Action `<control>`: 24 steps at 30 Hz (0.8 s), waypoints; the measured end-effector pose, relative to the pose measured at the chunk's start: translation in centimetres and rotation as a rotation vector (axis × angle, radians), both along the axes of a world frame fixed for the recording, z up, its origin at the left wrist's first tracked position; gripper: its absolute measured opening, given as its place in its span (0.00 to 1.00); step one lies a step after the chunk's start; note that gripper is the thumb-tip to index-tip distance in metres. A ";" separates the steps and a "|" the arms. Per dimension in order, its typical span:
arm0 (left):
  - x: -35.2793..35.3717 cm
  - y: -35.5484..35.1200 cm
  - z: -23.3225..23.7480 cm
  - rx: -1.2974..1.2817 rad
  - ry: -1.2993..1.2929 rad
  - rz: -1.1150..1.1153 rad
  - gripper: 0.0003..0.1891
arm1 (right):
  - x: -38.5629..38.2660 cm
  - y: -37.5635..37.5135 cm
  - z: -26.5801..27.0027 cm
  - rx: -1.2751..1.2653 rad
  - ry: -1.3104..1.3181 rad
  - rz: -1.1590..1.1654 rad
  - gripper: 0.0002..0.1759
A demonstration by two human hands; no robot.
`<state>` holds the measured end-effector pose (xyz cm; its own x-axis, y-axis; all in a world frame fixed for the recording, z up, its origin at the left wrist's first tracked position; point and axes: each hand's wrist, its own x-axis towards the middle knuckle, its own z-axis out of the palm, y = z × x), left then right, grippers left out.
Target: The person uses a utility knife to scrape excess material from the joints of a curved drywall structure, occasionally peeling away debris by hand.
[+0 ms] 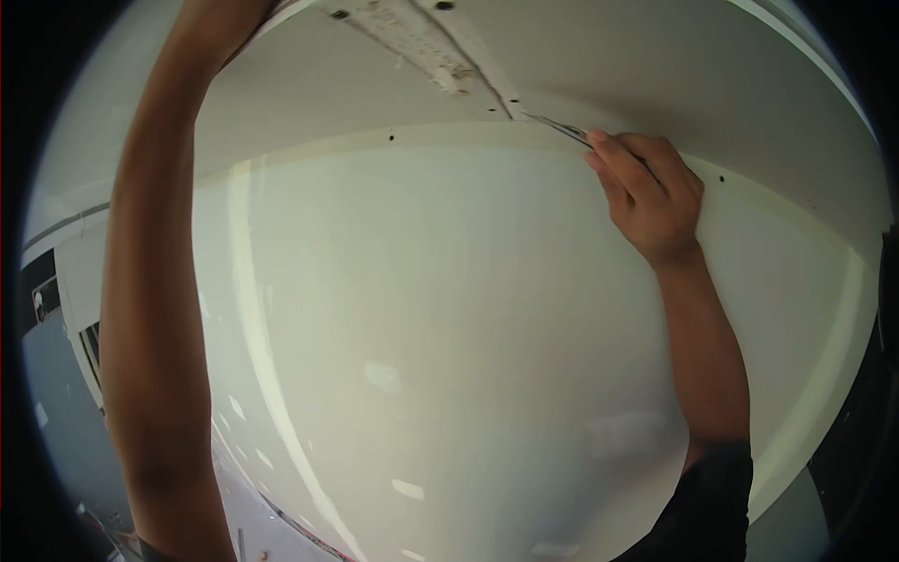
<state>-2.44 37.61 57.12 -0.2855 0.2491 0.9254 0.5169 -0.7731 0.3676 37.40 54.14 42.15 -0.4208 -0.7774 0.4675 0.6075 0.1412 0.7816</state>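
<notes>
My right hand (651, 192) is closed around a slim metal tool with a flat blade (560, 125), seen nearly edge-on, like a putty knife. Its tip reaches the overhead white panel (637, 66) close to the end of a dark seam (473, 67). Beside that seam runs a rough, flaking strip (421, 47) with torn bits hanging from it. My left arm is raised, and my left hand (225, 23) is at the top edge of the view. Its fingers are cut off, so what it touches or holds is hidden.
Below the overhead panel stands a large pale wall panel (449, 281) with small dark screw spots and lighter vertical bands. Dark screw spots also dot the overhead panel. At lower left, a grey floor (272, 525) and a blue-grey surface (61, 375) show.
</notes>
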 end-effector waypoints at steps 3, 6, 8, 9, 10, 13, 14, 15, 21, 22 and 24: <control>2.1 -0.4 -1.2 -0.011 0.081 0.055 0.47 | -0.1 -0.3 -0.6 -0.210 -0.009 -0.043 0.18; 5.6 1.9 -4.4 0.296 0.222 0.468 0.47 | 0.0 -0.9 -0.9 -0.309 -0.028 -0.118 0.17; 7.7 0.2 -7.6 0.339 0.314 0.416 0.47 | 0.1 -0.8 -0.9 -0.342 -0.042 -0.082 0.16; 8.2 -0.2 -8.5 0.373 0.414 0.357 0.48 | 0.0 -0.7 -0.9 -0.386 -0.049 -0.048 0.16; 7.6 0.3 -7.6 0.372 0.414 0.356 0.48 | 0.0 -0.6 -0.9 -0.387 -0.049 -0.049 0.16; 4.9 2.3 -4.4 0.375 0.268 0.358 0.42 | -0.1 -0.3 -0.8 -0.352 -0.073 -0.037 0.16; 4.2 2.6 -4.3 0.830 0.219 0.320 0.37 | -0.4 -0.3 -1.0 -0.344 -0.061 -0.018 0.16; 3.5 2.6 -4.4 1.283 0.149 0.271 0.32 | -0.8 -0.4 -1.3 -0.334 -0.052 0.000 0.16; 7.3 4.3 -33.4 0.154 0.012 -0.344 0.15 | -4.7 -3.8 -14.2 -0.837 0.424 0.181 0.11; 10.0 4.6 -38.5 -0.145 -0.001 -0.698 0.20 | -6.0 -4.7 -17.9 -1.004 0.430 0.248 0.09; 14.2 5.2 -46.7 -0.661 -0.134 -0.895 0.29 | -9.3 -6.6 -25.6 -1.257 0.396 0.279 0.09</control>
